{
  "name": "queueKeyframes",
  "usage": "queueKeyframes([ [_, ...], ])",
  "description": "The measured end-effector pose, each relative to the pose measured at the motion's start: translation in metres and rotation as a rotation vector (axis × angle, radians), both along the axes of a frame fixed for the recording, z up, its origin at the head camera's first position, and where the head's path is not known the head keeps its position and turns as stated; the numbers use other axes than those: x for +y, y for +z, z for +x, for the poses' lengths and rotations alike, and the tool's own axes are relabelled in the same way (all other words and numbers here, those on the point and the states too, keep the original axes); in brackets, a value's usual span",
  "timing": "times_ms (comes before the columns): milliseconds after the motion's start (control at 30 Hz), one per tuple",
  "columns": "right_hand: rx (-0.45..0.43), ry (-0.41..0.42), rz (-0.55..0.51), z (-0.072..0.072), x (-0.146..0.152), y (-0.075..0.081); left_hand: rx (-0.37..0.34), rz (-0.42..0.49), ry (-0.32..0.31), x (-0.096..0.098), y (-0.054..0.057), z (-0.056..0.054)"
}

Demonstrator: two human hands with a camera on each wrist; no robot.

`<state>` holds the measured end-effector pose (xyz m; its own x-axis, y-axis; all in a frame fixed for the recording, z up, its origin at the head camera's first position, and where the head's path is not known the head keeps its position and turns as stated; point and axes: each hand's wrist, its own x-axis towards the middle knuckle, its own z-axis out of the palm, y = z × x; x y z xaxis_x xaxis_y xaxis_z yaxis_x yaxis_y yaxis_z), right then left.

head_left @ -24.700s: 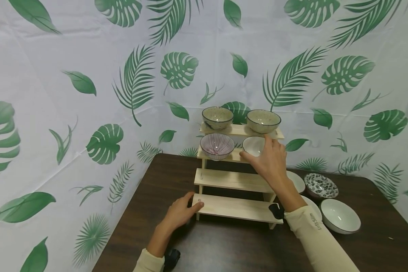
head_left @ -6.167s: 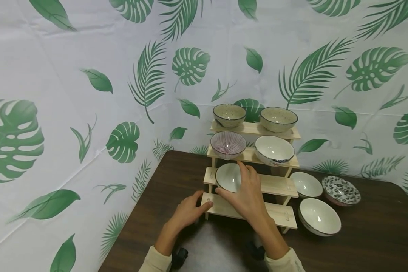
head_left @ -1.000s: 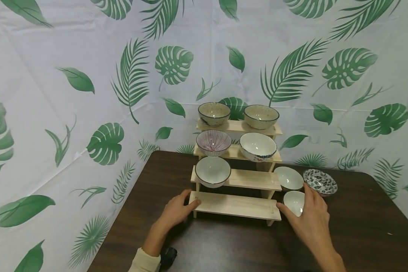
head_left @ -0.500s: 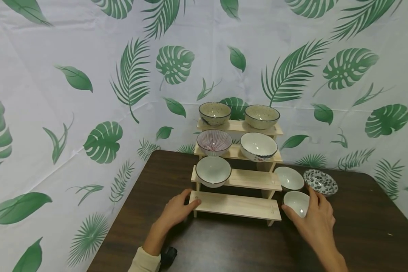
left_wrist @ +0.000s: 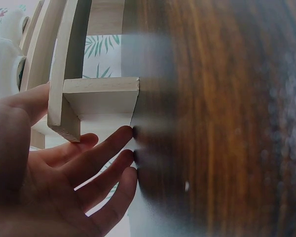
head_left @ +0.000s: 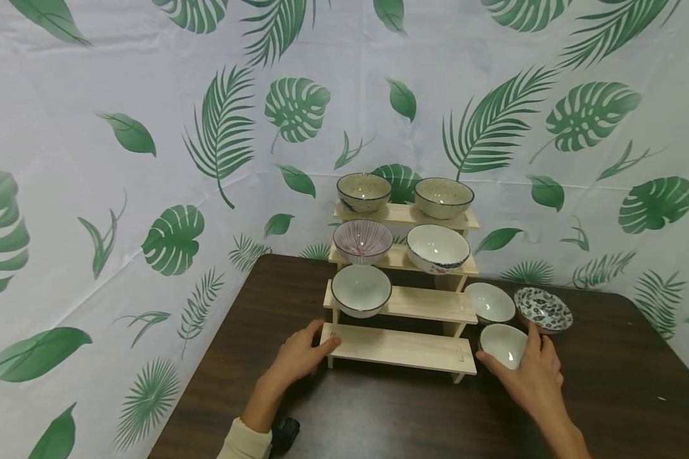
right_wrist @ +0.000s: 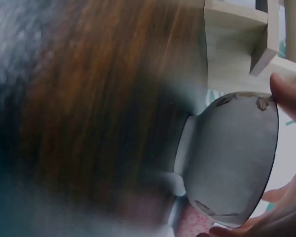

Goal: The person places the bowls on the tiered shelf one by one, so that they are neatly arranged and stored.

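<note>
My left hand (head_left: pixel 298 352) holds the left end of the lowest board of a stepped wooden stand (head_left: pixel 402 347), thumb on top. In the left wrist view its other fingertips reach down to the tabletop. My right hand (head_left: pixel 531 376) grips a white bowl (head_left: pixel 502 344) across its rim, thumb at the left and fingers on the right side. In the right wrist view this bowl (right_wrist: pixel 232 153) stands upright on its foot, with small brown leaf marks below the rim. Another white bowl (head_left: pixel 362 288) sits at the left of the third tier down.
Two speckled bowls (head_left: pixel 364 193) stand on the top tier. Below them are a purple-striped bowl (head_left: pixel 363 241) and a floral-sided white bowl (head_left: pixel 437 248). Behind my right hand, another white bowl (head_left: pixel 490 302) and a black-patterned bowl (head_left: pixel 542 309) stand on the dark table (head_left: pixel 379 414).
Since about six seconds ago, a white bowl was left on the third tier and my right hand went to the table bowl. In the last second its fingers settled around the rim.
</note>
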<state>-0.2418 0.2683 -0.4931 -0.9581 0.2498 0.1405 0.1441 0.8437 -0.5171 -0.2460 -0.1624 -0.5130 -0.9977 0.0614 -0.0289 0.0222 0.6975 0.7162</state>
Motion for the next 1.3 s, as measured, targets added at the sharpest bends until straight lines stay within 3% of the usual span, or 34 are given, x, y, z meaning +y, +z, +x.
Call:
queueKeyframes([
  [133, -0.009, 0.033, -0.013, -0.002, 0.002, -0.005, 0.001, -0.004, 0.003, 0.0, 0.0, 0.001],
  [367, 0.099, 0.097, -0.044, -0.003, 0.005, -0.009, -0.004, -0.008, 0.005, 0.0, 0.001, 0.001],
  [667, 0.125, 0.033, -0.038, -0.005, 0.006, -0.006, -0.011, 0.006, 0.007, 0.001, 0.006, 0.001],
  [933, 0.13, 0.004, -0.033, 0.003, 0.003, -0.003, -0.007, 0.009, 0.001, 0.001, 0.003, 0.002],
  [1300, 0.157, -0.028, -0.044, 0.014, -0.007, 0.016, -0.006, 0.016, 0.002, 0.0, 0.004, 0.002],
])
